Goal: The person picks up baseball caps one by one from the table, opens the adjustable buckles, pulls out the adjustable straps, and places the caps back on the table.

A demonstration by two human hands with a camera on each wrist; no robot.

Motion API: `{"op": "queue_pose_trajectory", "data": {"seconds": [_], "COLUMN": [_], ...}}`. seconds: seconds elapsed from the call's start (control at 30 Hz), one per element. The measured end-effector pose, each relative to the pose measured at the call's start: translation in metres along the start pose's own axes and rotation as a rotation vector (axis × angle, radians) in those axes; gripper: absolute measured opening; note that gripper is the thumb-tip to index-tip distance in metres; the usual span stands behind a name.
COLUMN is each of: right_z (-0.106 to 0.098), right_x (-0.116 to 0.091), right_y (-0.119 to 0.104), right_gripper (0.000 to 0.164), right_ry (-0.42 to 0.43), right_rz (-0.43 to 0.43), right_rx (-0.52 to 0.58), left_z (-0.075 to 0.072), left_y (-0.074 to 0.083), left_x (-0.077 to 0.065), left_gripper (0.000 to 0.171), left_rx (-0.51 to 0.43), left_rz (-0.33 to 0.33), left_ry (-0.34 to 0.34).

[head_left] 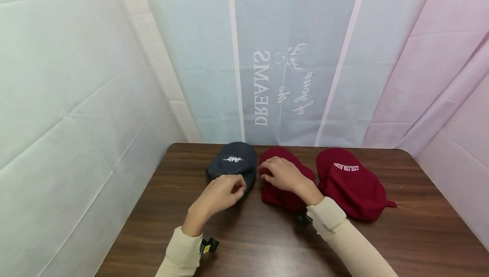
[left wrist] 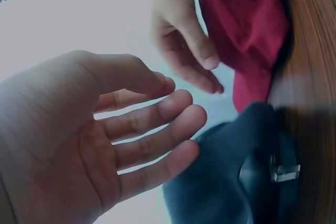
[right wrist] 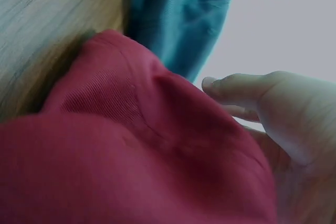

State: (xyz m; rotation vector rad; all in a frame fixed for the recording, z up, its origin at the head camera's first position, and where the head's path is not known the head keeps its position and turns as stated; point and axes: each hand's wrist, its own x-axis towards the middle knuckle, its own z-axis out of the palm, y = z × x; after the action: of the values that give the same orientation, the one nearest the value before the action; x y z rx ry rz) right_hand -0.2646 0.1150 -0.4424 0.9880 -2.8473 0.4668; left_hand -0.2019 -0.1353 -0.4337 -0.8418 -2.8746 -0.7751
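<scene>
Three caps lie in a row at the back of the table. My left hand is over the near side of the dark navy cap, which has white lettering; its fingers bend loosely around nothing. In the left wrist view a metal buckle shows on that cap. My right hand hovers over the middle red cap and covers part of it. The right wrist view shows this hand's thumb beside the red cloth, pinching nothing. To the right rests another red cap, marked COLORADO, with its strap end sticking out.
The brown wooden table ends at a printed cloth backdrop. White cloth walls flank it at left and right. A small black device sits at the left wrist.
</scene>
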Motion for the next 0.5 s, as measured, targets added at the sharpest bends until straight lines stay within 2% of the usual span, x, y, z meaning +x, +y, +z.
{"op": "queue_pose_trajectory", "data": {"seconds": [0.3, 0.5], "right_z": [-0.026, -0.039], "right_x": [-0.031, -0.056], "right_y": [0.011, 0.025], "right_gripper": [0.025, 0.025], "right_ry": [0.104, 0.147], "right_rz": [0.016, 0.058], "right_rx": [0.042, 0.053], "left_z": [0.017, 0.031], "left_y": [0.02, 0.032], "left_x": [0.021, 0.032], "left_gripper": [0.005, 0.007], "left_rx": [-0.013, -0.04], "left_rz": [0.067, 0.118], "left_ry": [0.017, 0.06]}}
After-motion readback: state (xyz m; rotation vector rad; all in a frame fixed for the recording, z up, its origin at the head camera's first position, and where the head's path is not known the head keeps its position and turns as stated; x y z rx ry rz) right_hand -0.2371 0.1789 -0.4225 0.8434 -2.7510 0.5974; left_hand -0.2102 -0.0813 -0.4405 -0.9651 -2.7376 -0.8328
